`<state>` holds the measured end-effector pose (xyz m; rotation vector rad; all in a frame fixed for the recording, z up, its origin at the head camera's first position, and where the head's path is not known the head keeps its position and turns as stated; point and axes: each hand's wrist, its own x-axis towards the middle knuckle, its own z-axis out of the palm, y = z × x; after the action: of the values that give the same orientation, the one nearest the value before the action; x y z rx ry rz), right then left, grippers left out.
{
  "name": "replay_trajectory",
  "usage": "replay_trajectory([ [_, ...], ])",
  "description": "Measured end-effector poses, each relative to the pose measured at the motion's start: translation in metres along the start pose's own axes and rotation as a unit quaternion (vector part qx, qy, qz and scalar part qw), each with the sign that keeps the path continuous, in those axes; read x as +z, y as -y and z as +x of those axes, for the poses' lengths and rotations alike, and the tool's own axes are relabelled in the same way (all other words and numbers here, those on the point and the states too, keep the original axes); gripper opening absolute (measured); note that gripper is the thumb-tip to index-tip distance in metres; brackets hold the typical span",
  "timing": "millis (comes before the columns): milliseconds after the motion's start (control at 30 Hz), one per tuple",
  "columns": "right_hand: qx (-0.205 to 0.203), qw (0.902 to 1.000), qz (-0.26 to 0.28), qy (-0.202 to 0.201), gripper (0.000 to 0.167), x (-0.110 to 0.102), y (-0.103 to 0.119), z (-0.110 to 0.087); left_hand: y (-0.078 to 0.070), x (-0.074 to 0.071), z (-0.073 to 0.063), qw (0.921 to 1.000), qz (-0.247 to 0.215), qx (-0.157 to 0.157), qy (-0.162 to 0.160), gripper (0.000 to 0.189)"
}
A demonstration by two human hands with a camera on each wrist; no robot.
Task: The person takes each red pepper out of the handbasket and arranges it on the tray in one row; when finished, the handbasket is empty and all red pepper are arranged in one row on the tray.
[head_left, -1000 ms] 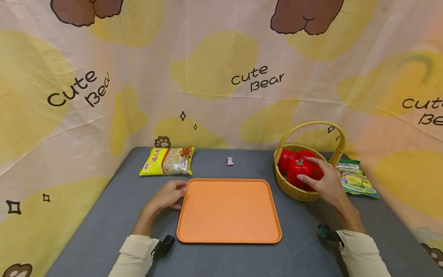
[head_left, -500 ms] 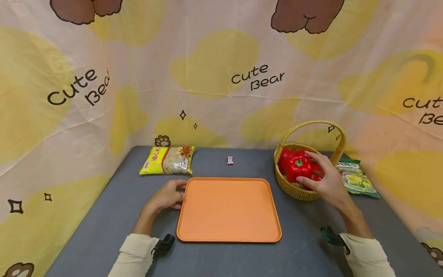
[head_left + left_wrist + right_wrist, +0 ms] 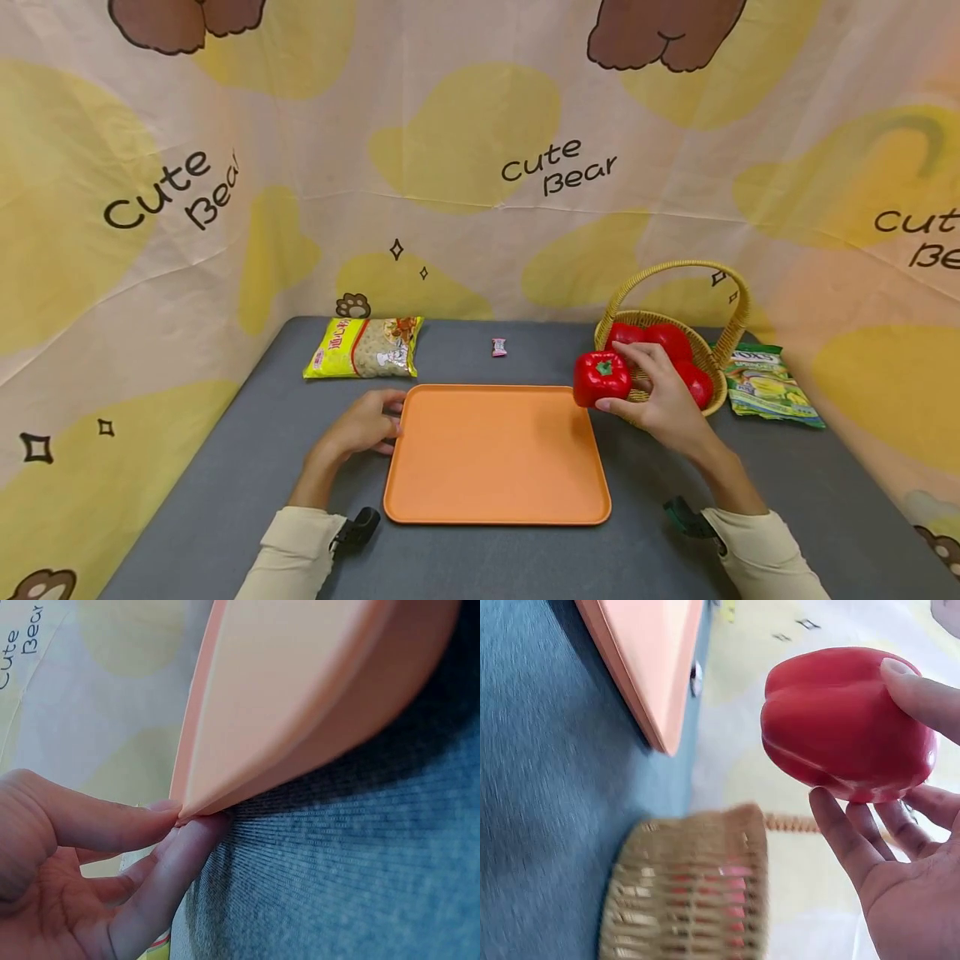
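Observation:
My right hand (image 3: 663,400) pinches a red bell pepper (image 3: 602,377) between thumb and fingers, in the air over the tray's far right corner. In the right wrist view the pepper (image 3: 844,724) hangs clear of the basket. Several more red vegetables (image 3: 667,342) lie inside the yellow wicker basket (image 3: 630,319), partly hidden by my hand. At the left rim of the orange rectangular tray (image 3: 498,454) is my left hand (image 3: 365,425). The left wrist view shows thumb and fingers of this hand (image 3: 97,870) pinching the tray's edge (image 3: 225,796).
A yellow pasta bag (image 3: 367,348) lies at the back left of the grey table (image 3: 457,562). Behind the tray sits a small pink wrapped candy (image 3: 498,347). Right of the basket lies a green packet (image 3: 772,387). A printed cloth (image 3: 450,158) encloses the back and sides.
My right hand has lifted the bell pepper out of the basket and moved it left to the tray's far right corner. The left hand stays at the tray's rim.

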<state>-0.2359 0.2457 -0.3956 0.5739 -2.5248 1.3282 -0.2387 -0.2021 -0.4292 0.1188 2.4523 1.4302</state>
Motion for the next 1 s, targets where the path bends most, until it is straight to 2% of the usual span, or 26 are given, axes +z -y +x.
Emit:
replay_trajectory([
  [200, 0.008, 0.9997, -0.009, 0.021, 0.081, 0.020, 0.006, 0.006, 0.000, -0.001, 0.001, 1.0000, 0.002, -0.003, -0.001, 0.062],
  [367, -0.002, 0.9991, 0.009, 0.041, 0.083, 0.038, 0.009, 0.013, 0.001, -0.002, 0.002, 1.0000, -0.001, -0.001, 0.003, 0.062],
  [600, 0.022, 0.9950, 0.053, 0.081, 0.086, 0.066, 0.016, 0.023, 0.001, -0.002, 0.001, 1.0000, -0.002, 0.000, 0.004, 0.061],
  [833, 0.007, 0.9954, 0.022, 0.094, 0.090, 0.092, 0.025, 0.032, 0.000, -0.002, 0.001, 1.0000, 0.001, 0.000, 0.006, 0.060],
  [1000, 0.014, 0.9945, 0.018, 0.102, 0.087, 0.109, 0.033, 0.039, 0.002, -0.001, 0.001, 1.0000, -0.001, 0.001, 0.003, 0.060],
])
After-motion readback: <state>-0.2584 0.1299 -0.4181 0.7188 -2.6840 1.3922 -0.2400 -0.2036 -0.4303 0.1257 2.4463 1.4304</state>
